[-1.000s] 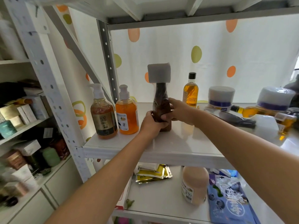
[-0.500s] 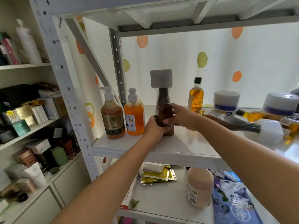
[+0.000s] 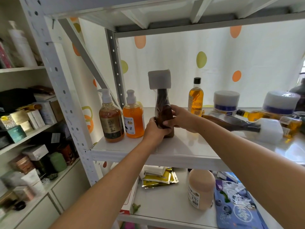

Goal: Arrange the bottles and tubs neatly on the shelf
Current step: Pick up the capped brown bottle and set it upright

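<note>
Gripping the upright brown bottle (image 3: 162, 103), both hands (image 3: 154, 129) (image 3: 180, 118) steady it on the shelf (image 3: 181, 151).

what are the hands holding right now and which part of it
Both hands grip the dark brown bottle, upright on the shelf, by its lower body: left hand on its left side, right hand on its right. Its foam-wrapped top is free.

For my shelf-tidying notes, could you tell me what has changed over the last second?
Hardly anything: both the left hand and the right hand still clasp the upright dark brown bottle, which stands in the same spot beside the orange pump bottle. Only the camera view shifted. The other dark bottle still lies on its side.
</note>
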The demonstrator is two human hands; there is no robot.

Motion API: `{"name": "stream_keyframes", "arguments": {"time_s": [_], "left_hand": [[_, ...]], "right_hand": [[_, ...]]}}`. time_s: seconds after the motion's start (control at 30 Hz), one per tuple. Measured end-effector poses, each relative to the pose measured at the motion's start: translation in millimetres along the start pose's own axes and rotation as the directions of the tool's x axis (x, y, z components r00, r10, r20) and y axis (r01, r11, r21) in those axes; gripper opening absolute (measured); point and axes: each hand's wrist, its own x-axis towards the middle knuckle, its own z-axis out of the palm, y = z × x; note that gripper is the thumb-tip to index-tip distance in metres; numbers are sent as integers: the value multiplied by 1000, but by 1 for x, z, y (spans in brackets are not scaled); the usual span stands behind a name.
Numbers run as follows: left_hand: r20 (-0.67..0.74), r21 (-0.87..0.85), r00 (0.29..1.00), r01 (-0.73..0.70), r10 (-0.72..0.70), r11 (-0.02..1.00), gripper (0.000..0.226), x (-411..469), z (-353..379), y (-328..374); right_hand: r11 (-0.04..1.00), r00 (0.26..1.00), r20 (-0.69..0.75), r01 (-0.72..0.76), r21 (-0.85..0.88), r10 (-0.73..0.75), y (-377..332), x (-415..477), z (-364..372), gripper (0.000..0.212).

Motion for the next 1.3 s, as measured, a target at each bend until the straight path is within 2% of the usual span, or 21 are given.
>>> {"name": "stream_keyframes", "arguments": {"time_s": [0.1, 0.17, 0.23, 0.3, 0.37, 0.5, 0.57, 0.63, 0.77, 0.87, 1.0, 1.1, 1.2, 1.3], "left_hand": [[-25, -12, 999, 23, -23, 1000, 70, -2, 3, 0], [-152, 27, 988, 34, -30, 999, 79, -12, 7, 1], [-335, 114, 936, -71, 105, 991, 76, -29, 21, 6], [-386, 174, 865, -272, 320, 946, 71, -45, 38, 17], [-292, 148, 858, -396, 423, 906, 68, -50, 70, 42], [-113, 96, 882, -449, 458, 888, 61, -32, 86, 67], [-42, 193, 892, -435, 450, 880, 62, -17, 89, 65], [25, 303, 893, -436, 450, 848, 62, -4, 94, 63], [117, 410, 859, -499, 499, 763, 64, 11, 124, 69], [185, 490, 814, -563, 551, 666, 63, 19, 143, 72], [302, 568, 729, -655, 614, 498, 65, 24, 169, 83], [379, 574, 681, -704, 627, 418, 64, 25, 190, 88], [444, 605, 627, -737, 640, 302, 48, 25, 208, 87], [441, 663, 583, -724, 682, 191, 33, 26, 215, 88]], "right_hand": [[1000, 1000, 3, 5, -13, -5, 0, -1, -1, 71], [999, 1000, 3, 5, -34, -4, 0, -2, -4, 72], [998, 1000, -4, 12, -58, -12, -2, -7, -13, 72], [999, 999, -39, 15, -52, -17, -5, -14, -26, 68], [998, 987, -158, 24, -54, -33, 3, -33, -59, 58], [997, 929, -362, 63, -43, -75, 9, -42, -95, 36], [996, 902, -424, 59, -60, -79, 10, -43, -106, 32], [985, 883, -460, 16, -172, -95, 13, -48, -119, 33], [920, 866, -494, -126, -372, -81, 27, -72, -153, 38], [898, 867, -492, -157, -412, -74, 36, -81, -164, 38], [930, 839, -541, -144, -339, -67, 42, -83, -174, 34], [943, 837, -545, -140, -302, -50, 41, -87, -180, 34], [947, 843, -536, -130, -294, -51, 40, -93, -189, 33], [961, 831, -554, -117, -250, -43, 42, -100, -198, 29]]}}
